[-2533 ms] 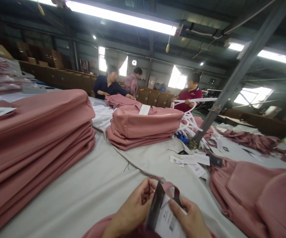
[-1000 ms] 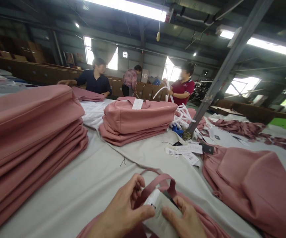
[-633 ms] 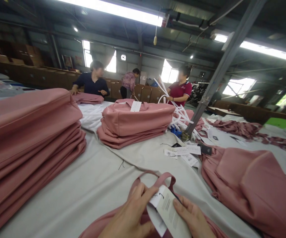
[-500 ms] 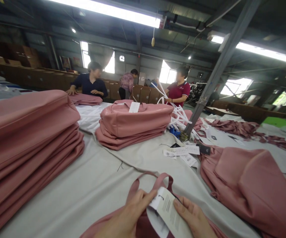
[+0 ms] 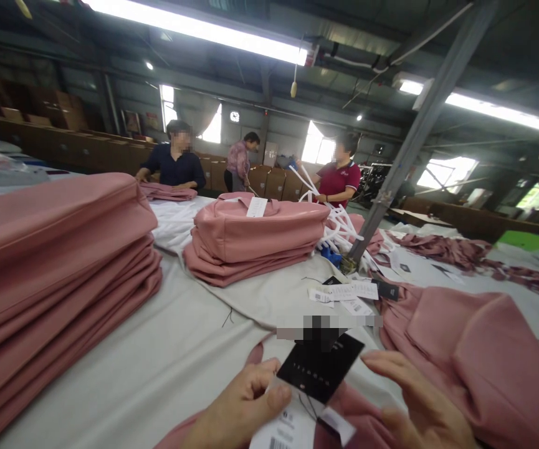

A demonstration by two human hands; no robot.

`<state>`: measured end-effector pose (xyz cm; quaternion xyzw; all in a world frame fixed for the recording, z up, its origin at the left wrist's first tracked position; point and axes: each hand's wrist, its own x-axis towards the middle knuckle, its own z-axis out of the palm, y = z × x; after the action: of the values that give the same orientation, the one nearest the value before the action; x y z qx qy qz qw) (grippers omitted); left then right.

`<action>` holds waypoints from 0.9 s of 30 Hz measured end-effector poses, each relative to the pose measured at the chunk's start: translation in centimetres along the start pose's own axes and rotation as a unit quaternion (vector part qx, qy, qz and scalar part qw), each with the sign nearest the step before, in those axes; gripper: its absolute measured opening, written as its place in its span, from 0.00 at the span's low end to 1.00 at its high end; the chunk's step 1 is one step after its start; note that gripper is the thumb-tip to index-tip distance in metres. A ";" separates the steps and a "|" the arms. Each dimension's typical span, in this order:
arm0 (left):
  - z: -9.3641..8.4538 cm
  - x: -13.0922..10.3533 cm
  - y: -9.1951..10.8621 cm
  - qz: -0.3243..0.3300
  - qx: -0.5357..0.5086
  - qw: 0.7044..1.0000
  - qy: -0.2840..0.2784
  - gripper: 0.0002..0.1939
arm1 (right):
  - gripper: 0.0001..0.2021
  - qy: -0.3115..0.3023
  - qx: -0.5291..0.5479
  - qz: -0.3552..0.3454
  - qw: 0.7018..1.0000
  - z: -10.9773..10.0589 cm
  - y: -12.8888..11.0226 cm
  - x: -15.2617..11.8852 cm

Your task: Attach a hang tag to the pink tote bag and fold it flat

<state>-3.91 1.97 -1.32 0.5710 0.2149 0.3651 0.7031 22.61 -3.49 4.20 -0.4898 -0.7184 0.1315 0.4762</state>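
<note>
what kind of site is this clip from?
Most likely a garment factory's finishing or packing floor. Stacks of folded pink garments cover a long cloth-covered table, the left hand holds a black hang tag, and white hangers are heaped nearby.

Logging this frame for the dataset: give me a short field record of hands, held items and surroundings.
left hand: pinches the black hang tag at its lower left edge
right hand: open, fingers spread, beside the tag, not touching it
white labels: hang below the black tag
garment: pink, under both hands
left stack: folded pink garments
middle stack: folded pink garments, white tag on top
loose tags: on the grey table cover
co-workers: three people at the far end
</note>
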 end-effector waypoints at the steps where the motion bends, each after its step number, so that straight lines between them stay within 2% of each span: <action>1: 0.1 0.0 0.0 -0.002 -0.026 1.000 -0.010 0.24 | 0.25 -0.016 -0.043 -0.084 0.995 0.5 -0.5 0.5; 2: 0.3 -0.1 0.2 -0.011 -0.057 0.998 -0.019 0.23 | 0.31 -0.029 -0.070 -0.145 0.987 1.1 -1.0 1.0; 3: 0.4 -0.1 0.3 -0.018 -0.080 0.996 -0.024 0.23 | 0.38 -0.027 -0.085 -0.175 0.980 1.7 -1.5 1.5; 5: 0.7 -0.1 0.6 -0.018 -0.082 0.996 -0.029 0.22 | 0.46 -0.008 -0.081 -0.146 0.986 2.8 -2.3 2.3; 6: 0.8 0.0 0.8 -0.014 -0.063 0.997 -0.031 0.21 | 0.44 -0.019 -0.061 -0.106 0.992 3.1 -2.6 2.6; 8: 0.9 0.0 1.0 -0.021 -0.009 1.000 -0.020 0.21 | 0.31 -0.085 -0.014 -0.073 0.994 3.5 -2.8 2.7; 10: 0.6 -0.1 1.0 -0.059 0.030 0.998 0.013 0.21 | 0.16 -0.127 -0.001 -0.162 0.979 3.6 -2.6 2.1; 11: 0.3 -0.3 1.0 -0.075 0.040 0.996 0.028 0.20 | 0.13 -0.111 -0.015 -0.227 0.967 3.7 -2.4 1.6; 13: -0.4 -0.5 0.9 -0.085 0.026 0.996 0.026 0.20 | 0.14 -0.041 -0.076 -0.326 0.941 4.2 -1.8 0.0; 16: -1.0 -0.7 0.6 -0.047 -0.001 0.998 -0.046 0.28 | 0.14 0.009 -0.169 -0.371 0.913 5.3 -0.7 -2.4; 18: -1.0 -0.6 0.3 -0.051 0.039 0.995 -0.079 0.31 | 0.12 0.028 -0.188 -0.379 0.905 6.1 0.0 -3.5; 22: -0.3 -0.5 0.6 -0.114 0.122 0.982 -0.083 0.27 | 0.16 0.046 -0.196 -0.339 0.919 6.2 1.5 -4.6; 23: -0.3 -0.6 0.9 -0.121 0.118 0.982 -0.086 0.27 | 0.16 0.055 -0.190 -0.304 0.932 6.0 1.8 -4.8; 25: -0.3 -0.7 1.6 -0.120 0.102 0.982 -0.107 0.26 | 0.15 0.061 -0.163 -0.190 0.966 5.5 2.2 -5.3; 27: -0.3 -0.8 1.9 -0.117 0.086 0.982 -0.121 0.24 | 0.13 0.026 -0.118 -0.073 0.990 5.0 2.1 -5.8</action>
<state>-5.14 1.67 0.38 0.6400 0.2242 0.1890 0.7102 20.12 -5.87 -2.97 -0.4923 -0.7500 -0.0017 0.4418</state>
